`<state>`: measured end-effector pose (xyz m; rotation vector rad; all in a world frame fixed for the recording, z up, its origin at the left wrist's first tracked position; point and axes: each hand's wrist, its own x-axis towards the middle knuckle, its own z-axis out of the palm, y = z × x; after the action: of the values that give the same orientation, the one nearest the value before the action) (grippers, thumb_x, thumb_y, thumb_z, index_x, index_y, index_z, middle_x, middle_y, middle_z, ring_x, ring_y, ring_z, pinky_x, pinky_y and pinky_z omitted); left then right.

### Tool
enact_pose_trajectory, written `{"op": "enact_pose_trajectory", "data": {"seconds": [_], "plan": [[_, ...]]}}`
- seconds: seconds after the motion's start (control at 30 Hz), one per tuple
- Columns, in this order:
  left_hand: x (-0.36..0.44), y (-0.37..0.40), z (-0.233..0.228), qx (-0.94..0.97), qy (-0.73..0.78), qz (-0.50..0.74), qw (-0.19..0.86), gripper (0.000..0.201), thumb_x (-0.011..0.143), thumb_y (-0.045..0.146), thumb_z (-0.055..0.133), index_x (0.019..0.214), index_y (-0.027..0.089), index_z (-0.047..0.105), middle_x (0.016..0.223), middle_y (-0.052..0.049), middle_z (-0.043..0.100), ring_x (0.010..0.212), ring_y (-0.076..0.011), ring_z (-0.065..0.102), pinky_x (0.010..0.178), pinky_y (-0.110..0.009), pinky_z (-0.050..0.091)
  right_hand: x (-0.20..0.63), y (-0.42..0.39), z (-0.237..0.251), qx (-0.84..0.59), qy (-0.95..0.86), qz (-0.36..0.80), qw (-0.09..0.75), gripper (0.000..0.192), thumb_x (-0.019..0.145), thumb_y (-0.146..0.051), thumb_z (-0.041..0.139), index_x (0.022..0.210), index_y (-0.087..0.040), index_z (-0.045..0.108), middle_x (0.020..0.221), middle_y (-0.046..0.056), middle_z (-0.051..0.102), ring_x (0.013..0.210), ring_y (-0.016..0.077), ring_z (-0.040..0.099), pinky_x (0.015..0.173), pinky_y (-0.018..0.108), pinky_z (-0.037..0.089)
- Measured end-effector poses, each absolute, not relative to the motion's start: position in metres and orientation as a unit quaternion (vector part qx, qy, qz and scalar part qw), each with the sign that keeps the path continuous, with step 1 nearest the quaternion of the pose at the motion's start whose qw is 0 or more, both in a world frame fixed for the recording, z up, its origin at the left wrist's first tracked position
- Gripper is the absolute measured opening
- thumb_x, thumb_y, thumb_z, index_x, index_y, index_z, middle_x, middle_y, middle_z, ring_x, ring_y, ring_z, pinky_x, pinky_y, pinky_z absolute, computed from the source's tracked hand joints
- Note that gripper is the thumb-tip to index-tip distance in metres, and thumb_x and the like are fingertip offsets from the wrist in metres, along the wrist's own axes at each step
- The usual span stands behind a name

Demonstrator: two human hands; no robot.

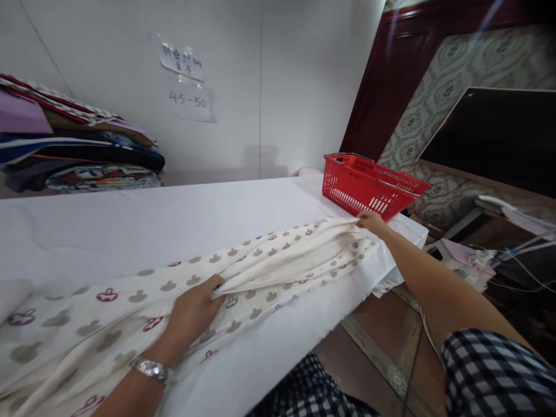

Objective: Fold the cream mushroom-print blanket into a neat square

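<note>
A long cream cloth [278, 260] printed with grey and red shapes lies stretched along the white table [143, 226]. My left hand [197, 307], with a metal watch on the wrist, pinches a fold near the cloth's middle. My right hand [371, 221] is stretched out to the far end and grips the cloth's corner, close to the red basket [369, 184]. The cloth is bunched in lengthwise folds between the two hands.
The red plastic basket stands at the table's far right corner. A pile of folded fabrics [73, 145] rests against the wall at the left. Paper notes [186, 81] are taped to the wall. A dark screen [495, 133] and cables are at the right, beyond the table edge.
</note>
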<state>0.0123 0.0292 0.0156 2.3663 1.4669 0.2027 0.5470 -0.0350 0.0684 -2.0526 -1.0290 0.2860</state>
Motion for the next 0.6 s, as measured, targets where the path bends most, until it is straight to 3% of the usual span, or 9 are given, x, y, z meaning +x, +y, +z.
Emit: {"op": "enact_pose_trajectory", "data": {"seconds": [0.1, 0.2, 0.27, 0.4, 0.6], "plan": [[0.013, 0.028, 0.018, 0.834, 0.520, 0.061, 0.173, 0.016, 0.083, 0.030, 0.049, 0.096, 0.024, 0.055, 0.078, 0.000, 0.066, 0.077, -0.0187, 0.060, 0.065, -0.025, 0.035, 0.549, -0.056, 0.046, -0.836, -0.409, 0.138, 0.338, 0.010, 0.059, -0.016, 0.067, 0.068, -0.016, 0.063, 0.057, -0.001, 0.063, 0.052, 0.0129, 0.058, 0.055, 0.025, 0.050], [0.014, 0.027, 0.022, 0.831, 0.523, 0.052, 0.181, 0.016, 0.084, 0.031, 0.047, 0.096, 0.024, 0.054, 0.078, 0.001, 0.065, 0.075, -0.0182, 0.060, 0.064, -0.024, 0.035, 0.550, -0.071, 0.032, -0.851, -0.411, 0.113, 0.306, 0.027, 0.060, -0.018, 0.067, 0.087, -0.016, 0.067, 0.085, 0.004, 0.070, 0.068, 0.0150, 0.063, 0.063, 0.025, 0.051], [0.014, 0.026, 0.024, 0.830, 0.524, 0.047, 0.183, 0.016, 0.084, 0.030, 0.047, 0.096, 0.023, 0.054, 0.079, 0.000, 0.066, 0.076, -0.0182, 0.060, 0.064, -0.024, 0.035, 0.551, -0.077, 0.029, -0.864, -0.406, 0.086, 0.284, 0.029, 0.062, -0.025, 0.069, 0.090, -0.016, 0.067, 0.093, 0.007, 0.070, 0.079, 0.0181, 0.064, 0.070, 0.028, 0.050], [0.015, 0.027, 0.023, 0.833, 0.522, 0.046, 0.175, 0.018, 0.084, 0.031, 0.048, 0.099, 0.024, 0.054, 0.081, 0.000, 0.066, 0.078, -0.0189, 0.060, 0.065, -0.025, 0.034, 0.554, -0.086, 0.028, -0.880, -0.407, 0.082, 0.230, 0.021, 0.057, -0.033, 0.073, 0.070, -0.018, 0.068, 0.073, 0.005, 0.068, 0.075, 0.0211, 0.063, 0.070, 0.030, 0.048], [0.014, 0.026, 0.024, 0.834, 0.520, 0.049, 0.176, 0.017, 0.084, 0.030, 0.047, 0.098, 0.024, 0.054, 0.076, 0.000, 0.064, 0.075, -0.0184, 0.060, 0.065, -0.024, 0.034, 0.546, -0.094, 0.032, -0.849, -0.465, 0.126, 0.217, 0.011, 0.050, -0.022, 0.071, 0.058, -0.019, 0.064, 0.055, -0.003, 0.062, 0.058, 0.0151, 0.057, 0.060, 0.025, 0.044]]}}
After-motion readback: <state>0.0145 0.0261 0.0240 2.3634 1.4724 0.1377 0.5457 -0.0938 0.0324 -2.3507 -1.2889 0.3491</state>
